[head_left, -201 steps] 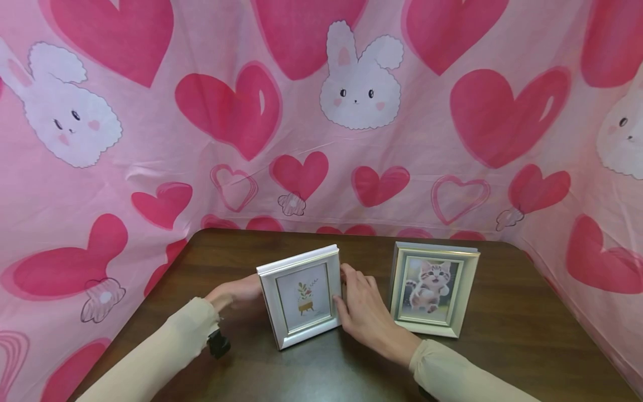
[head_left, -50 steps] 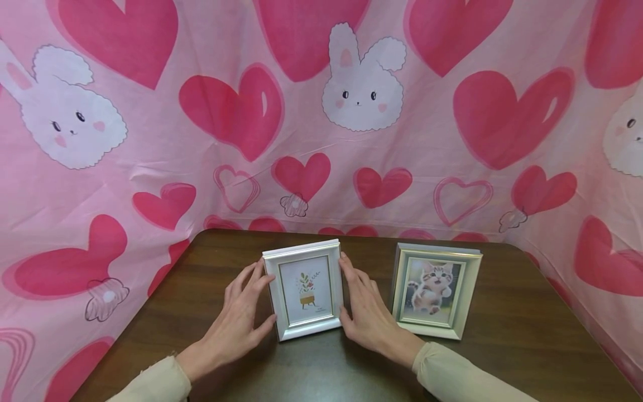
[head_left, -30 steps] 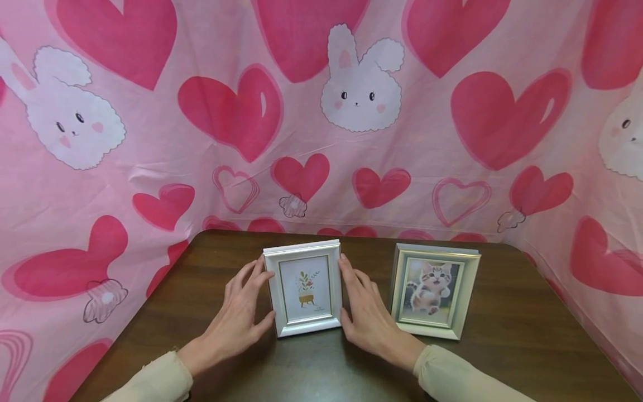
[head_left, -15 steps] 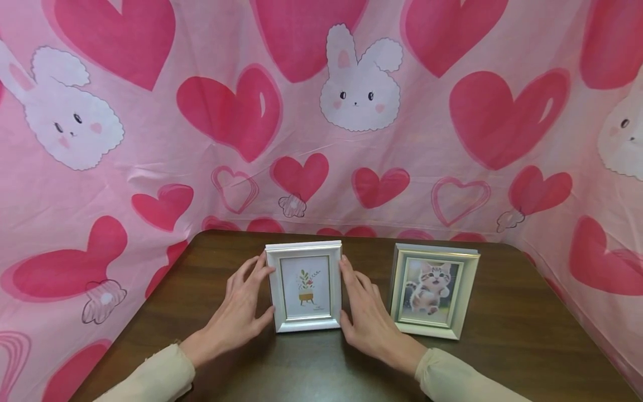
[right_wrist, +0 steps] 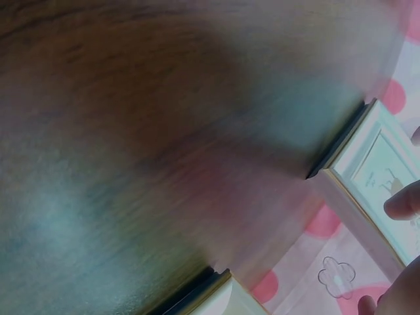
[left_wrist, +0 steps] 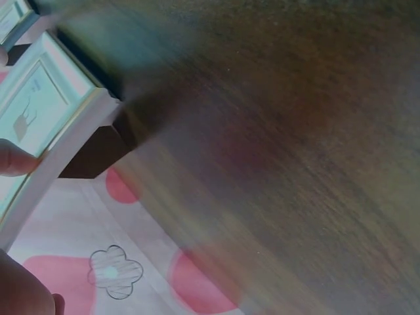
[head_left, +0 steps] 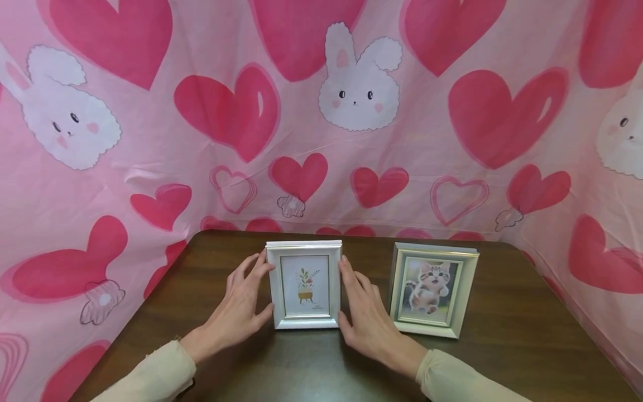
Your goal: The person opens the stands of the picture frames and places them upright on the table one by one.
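Note:
A white picture frame (head_left: 306, 287) with a potted-plant print stands on the table, facing the head camera almost squarely. At its left side my left hand (head_left: 233, 307) holds the edge, index fingertip at the upper front and thumb low down. My right hand (head_left: 369, 312) holds the opposite edge, fingers along the side and thumb near the bottom corner. The left wrist view shows a fingertip (left_wrist: 14, 159) lying over the border of the frame (left_wrist: 56, 121). In the right wrist view, a fingertip (right_wrist: 403, 202) overlaps the front of the frame (right_wrist: 367, 167).
A second, cream-gold picture frame (head_left: 464, 301) with a kitten picture stands just right of my right hand, turned slightly left. Both are on a dark brown wooden table (head_left: 532, 346). A pink curtain (head_left: 417, 145) with hearts and rabbits hangs behind the table's back edge.
My left hand has come from behind the plant frame to its left edge. Between both hands the frame has turned from slanted to nearly straight, its lower edge shifting back. The kitten frame stays put.

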Action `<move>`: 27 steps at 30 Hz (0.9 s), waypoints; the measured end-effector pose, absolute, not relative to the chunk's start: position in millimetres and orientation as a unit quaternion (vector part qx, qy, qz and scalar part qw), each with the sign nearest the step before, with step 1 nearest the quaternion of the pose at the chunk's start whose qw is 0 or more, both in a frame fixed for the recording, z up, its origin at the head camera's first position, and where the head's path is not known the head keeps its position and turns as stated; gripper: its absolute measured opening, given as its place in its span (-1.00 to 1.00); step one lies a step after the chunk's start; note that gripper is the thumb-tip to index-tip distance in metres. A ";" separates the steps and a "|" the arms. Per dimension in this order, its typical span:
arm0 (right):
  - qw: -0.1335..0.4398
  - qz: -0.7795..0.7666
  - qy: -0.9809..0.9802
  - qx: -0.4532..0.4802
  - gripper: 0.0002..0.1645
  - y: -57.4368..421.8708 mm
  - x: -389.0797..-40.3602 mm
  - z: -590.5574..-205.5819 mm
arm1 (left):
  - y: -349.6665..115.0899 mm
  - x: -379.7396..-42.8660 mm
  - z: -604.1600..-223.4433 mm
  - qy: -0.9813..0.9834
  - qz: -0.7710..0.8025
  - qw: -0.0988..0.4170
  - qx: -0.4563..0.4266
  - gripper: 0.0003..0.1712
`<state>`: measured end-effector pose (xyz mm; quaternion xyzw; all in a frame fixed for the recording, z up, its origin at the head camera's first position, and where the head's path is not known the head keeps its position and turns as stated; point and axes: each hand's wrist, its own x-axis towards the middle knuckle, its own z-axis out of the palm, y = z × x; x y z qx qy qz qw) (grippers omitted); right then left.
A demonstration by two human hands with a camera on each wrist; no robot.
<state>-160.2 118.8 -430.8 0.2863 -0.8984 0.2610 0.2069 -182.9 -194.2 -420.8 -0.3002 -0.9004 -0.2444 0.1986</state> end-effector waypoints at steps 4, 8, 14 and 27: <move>0.203 0.263 -0.900 0.282 0.39 118.0 -159.9 -428.9 | -193.7 -183.2 -418.5 -0.903 -0.246 0.189 -0.298 0.12; 0.197 0.262 -0.903 0.278 0.40 117.8 -158.0 -427.3 | -193.7 -182.7 -417.9 -0.903 -0.247 0.187 -0.297 0.13; 0.188 0.261 -0.906 0.275 0.39 118.3 -155.9 -425.7 | -193.6 -182.0 -418.4 -0.903 -0.247 0.187 -0.297 0.13; 0.190 0.261 -0.904 0.280 0.34 118.8 -155.0 -423.9 | -193.6 -182.1 -417.6 -0.906 -0.245 0.183 -0.293 0.13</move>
